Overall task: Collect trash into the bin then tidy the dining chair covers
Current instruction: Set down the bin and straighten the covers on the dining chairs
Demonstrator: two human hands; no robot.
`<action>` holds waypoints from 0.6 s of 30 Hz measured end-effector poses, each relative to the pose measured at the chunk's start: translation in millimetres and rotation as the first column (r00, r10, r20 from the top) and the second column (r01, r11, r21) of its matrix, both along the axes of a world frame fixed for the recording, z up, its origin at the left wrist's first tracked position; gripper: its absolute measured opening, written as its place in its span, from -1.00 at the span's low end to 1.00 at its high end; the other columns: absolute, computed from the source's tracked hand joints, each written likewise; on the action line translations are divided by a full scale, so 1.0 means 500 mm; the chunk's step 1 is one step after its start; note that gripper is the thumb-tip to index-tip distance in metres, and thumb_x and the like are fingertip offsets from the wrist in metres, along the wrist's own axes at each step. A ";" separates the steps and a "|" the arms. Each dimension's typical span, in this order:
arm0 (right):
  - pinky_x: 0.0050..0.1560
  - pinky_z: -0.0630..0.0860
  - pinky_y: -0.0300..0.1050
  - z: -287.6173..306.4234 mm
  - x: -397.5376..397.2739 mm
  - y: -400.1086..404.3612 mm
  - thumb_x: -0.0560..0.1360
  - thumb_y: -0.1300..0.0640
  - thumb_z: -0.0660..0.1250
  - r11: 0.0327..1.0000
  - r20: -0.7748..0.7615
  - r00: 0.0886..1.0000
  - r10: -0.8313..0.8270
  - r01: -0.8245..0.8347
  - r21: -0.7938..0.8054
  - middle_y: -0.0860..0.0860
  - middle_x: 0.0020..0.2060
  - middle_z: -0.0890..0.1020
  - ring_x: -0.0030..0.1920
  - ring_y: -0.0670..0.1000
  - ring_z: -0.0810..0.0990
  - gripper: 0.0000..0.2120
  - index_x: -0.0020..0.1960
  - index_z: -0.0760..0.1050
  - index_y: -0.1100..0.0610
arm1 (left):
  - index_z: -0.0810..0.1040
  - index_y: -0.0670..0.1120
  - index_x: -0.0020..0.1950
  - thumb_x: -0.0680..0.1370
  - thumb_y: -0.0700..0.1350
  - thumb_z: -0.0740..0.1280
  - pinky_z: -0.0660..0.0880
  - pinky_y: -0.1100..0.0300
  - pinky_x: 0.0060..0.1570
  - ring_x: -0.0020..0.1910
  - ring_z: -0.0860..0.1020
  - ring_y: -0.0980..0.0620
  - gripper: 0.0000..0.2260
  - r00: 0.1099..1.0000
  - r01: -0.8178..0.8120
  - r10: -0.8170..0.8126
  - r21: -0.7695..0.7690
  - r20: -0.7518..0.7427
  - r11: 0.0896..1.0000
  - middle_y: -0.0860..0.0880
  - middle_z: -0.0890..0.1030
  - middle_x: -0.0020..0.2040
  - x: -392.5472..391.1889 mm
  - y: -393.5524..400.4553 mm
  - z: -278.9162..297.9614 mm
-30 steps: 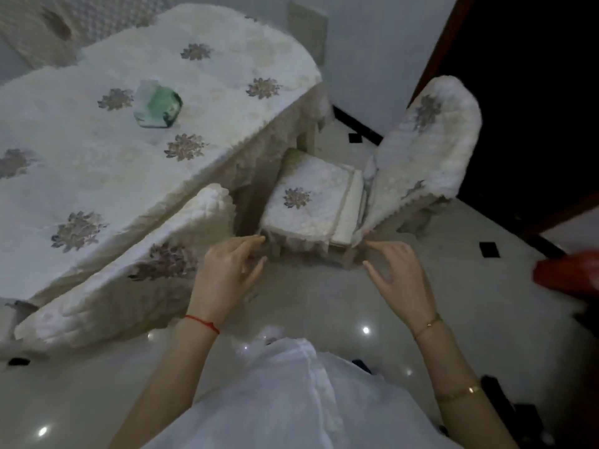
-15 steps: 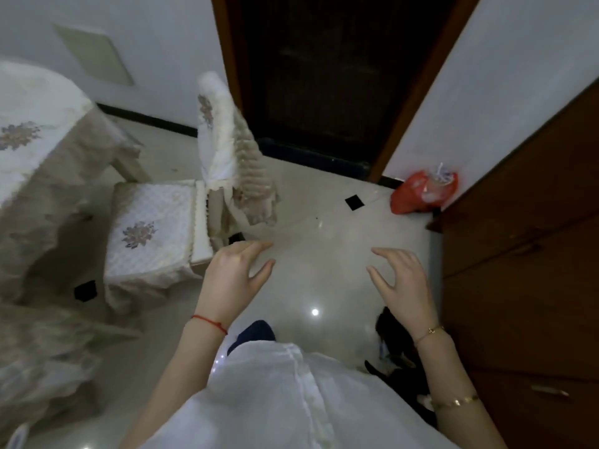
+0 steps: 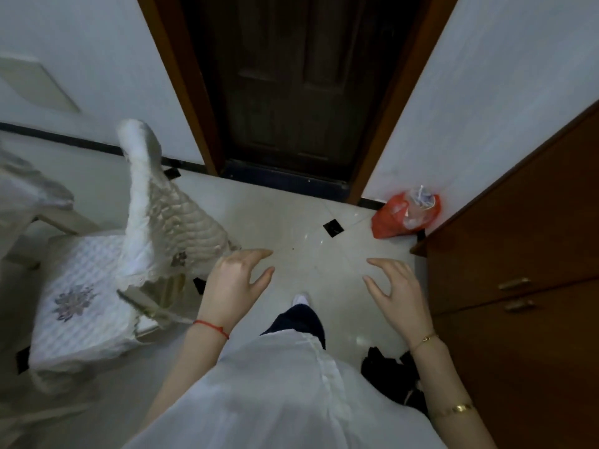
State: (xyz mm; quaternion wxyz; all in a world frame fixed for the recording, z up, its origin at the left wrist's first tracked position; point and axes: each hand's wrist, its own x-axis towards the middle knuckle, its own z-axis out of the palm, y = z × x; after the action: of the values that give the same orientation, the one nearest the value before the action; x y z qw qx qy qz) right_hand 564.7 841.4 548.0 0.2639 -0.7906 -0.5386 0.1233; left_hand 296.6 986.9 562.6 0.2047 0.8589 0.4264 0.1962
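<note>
Left hand (image 3: 234, 281): fingers loose, empty, centre frame.
Right hand (image 3: 397, 290): same, empty.
White quilted chair cover (image 3: 152, 218): left edge.
Red plastic bag (image 3: 403, 215): upper right, against wall.

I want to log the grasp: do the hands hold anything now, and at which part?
Nothing is held. The left hand and right hand hover over the floor, fingers loosely spread and empty.

Dark wooden door (image 3: 288, 82), white walls (image 3: 486, 92), glossy tiled floor (image 3: 291, 222), brown cabinet (image 3: 525, 270) right.
</note>
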 end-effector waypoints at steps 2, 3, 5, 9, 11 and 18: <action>0.22 0.45 -0.08 0.030 0.059 0.089 0.50 0.11 0.38 1.000 0.012 1.000 0.017 -0.018 0.023 0.02 0.11 0.60 0.16 -0.01 0.51 -0.70 0.22 0.52 0.09 | 0.63 -0.08 0.15 0.49 -0.08 0.43 0.54 0.14 -0.03 -0.08 0.64 -0.03 -0.75 1.000 -0.001 0.000 0.014 0.014 1.000 -0.05 0.69 0.01 0.059 0.076 0.015; 0.22 0.44 -0.10 0.045 0.088 0.138 0.51 0.11 0.37 0.999 0.026 0.999 0.029 -0.030 0.037 0.02 0.12 0.59 0.16 -0.02 0.50 -0.70 0.23 0.52 0.09 | 0.63 -0.08 0.15 0.50 -0.08 0.43 0.54 0.15 0.00 -0.06 0.64 -0.02 -0.75 1.000 0.001 -0.001 0.023 0.021 1.000 -0.04 0.68 0.03 0.088 0.116 0.023; 0.23 0.42 -0.11 0.070 0.137 0.231 0.52 0.10 0.36 0.997 0.031 0.998 0.049 -0.051 0.049 -0.01 0.13 0.58 0.18 -0.05 0.48 -0.70 0.24 0.51 0.07 | 0.62 -0.09 0.17 0.50 -0.08 0.42 0.53 0.16 0.05 0.00 0.63 0.00 -0.75 1.000 0.001 -0.003 0.047 0.028 0.999 -0.03 0.68 0.06 0.135 0.193 0.037; 0.24 0.43 -0.10 0.094 0.193 0.386 0.53 0.09 0.35 0.989 0.033 0.991 0.132 -0.134 0.058 -0.02 0.15 0.57 0.19 -0.04 0.48 -0.70 0.24 0.51 0.09 | 0.60 -0.06 0.20 0.53 0.03 0.30 0.54 0.07 0.08 0.04 0.62 0.00 -0.70 0.999 -0.033 0.032 0.057 0.013 0.998 -0.01 0.67 0.08 0.199 0.316 0.068; 0.20 0.45 -0.10 0.093 0.207 0.449 0.52 0.10 0.36 0.979 0.029 0.980 0.196 -0.197 0.053 0.00 0.13 0.59 0.16 -0.03 0.49 -0.70 0.24 0.51 0.10 | 0.60 -0.05 0.20 0.53 0.04 0.28 0.54 0.05 0.09 0.05 0.62 0.01 -0.69 0.997 -0.072 0.072 0.059 0.002 0.996 0.00 0.67 0.08 0.209 0.357 0.078; 0.17 0.50 0.02 0.046 0.232 0.701 0.52 0.08 0.36 0.858 0.007 0.858 0.514 -0.513 -0.020 0.01 0.11 0.60 0.15 -0.01 0.50 -0.68 0.25 0.51 0.13 | 0.64 -0.06 0.13 0.50 -0.02 0.38 0.55 0.14 0.03 -0.01 0.64 0.01 -0.76 0.912 -0.409 0.410 0.046 -0.002 0.911 0.01 0.68 0.03 0.196 0.425 0.062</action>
State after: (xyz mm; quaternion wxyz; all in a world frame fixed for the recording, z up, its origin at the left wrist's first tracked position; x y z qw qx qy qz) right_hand 680.9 1191.7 571.0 0.2113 -0.6215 -0.7303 0.1890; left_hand 394.8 1199.4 593.4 0.1376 0.7560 0.5936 0.2392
